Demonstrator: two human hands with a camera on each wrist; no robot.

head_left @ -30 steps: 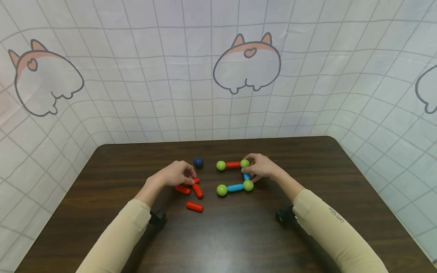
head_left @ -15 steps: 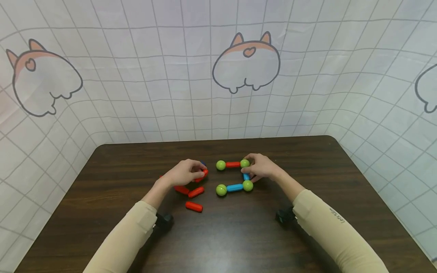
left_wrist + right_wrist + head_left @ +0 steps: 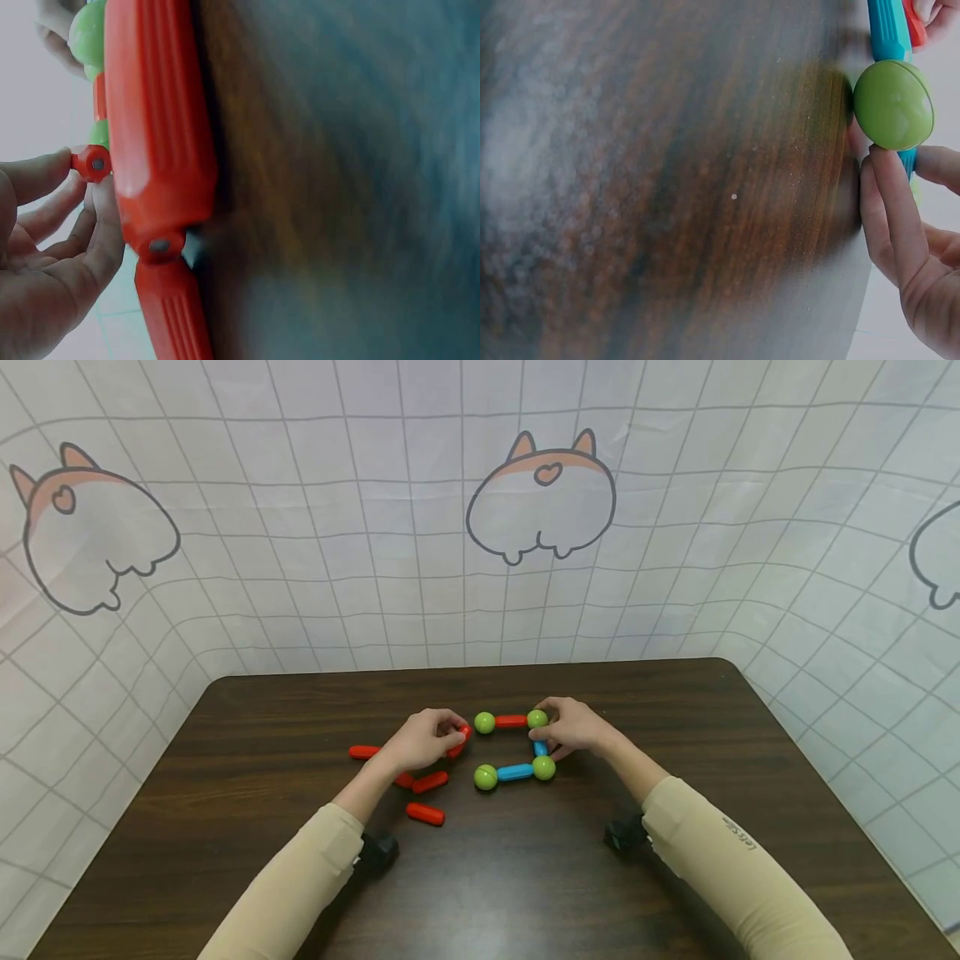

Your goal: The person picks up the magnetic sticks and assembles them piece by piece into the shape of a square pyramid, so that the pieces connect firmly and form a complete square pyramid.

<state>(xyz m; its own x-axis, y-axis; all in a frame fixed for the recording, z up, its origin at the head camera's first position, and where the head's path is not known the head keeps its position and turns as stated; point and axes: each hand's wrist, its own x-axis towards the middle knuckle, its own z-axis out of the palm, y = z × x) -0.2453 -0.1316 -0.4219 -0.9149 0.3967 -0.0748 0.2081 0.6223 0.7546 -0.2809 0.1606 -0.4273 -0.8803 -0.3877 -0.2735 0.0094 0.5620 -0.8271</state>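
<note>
My left hand (image 3: 422, 740) pinches a red magnetic stick (image 3: 461, 742) between thumb and fingers. In the left wrist view, this stick (image 3: 93, 163) shows its end with a metal dot. To the right lies an open-sided frame of green balls and sticks: a red stick (image 3: 512, 722) at the back, a blue stick (image 3: 515, 772) at the front. My right hand (image 3: 576, 727) pinches the short blue side stick (image 3: 540, 748), fingertips right by the green ball (image 3: 543, 767). A second green ball (image 3: 485, 722) ends the red stick. The navy ball is hidden.
Loose red sticks lie around my left forearm: one stick (image 3: 363, 752) at the left, one stick (image 3: 430, 782) beside another, and one stick (image 3: 425, 813) nearer me. The dark wooden table (image 3: 510, 893) ends at a white gridded cloth (image 3: 360, 568).
My left hand picked a red stick from the loose ones and moved right with it toward the frame, covering the navy ball. Another red stick turned. My right hand stayed still.
</note>
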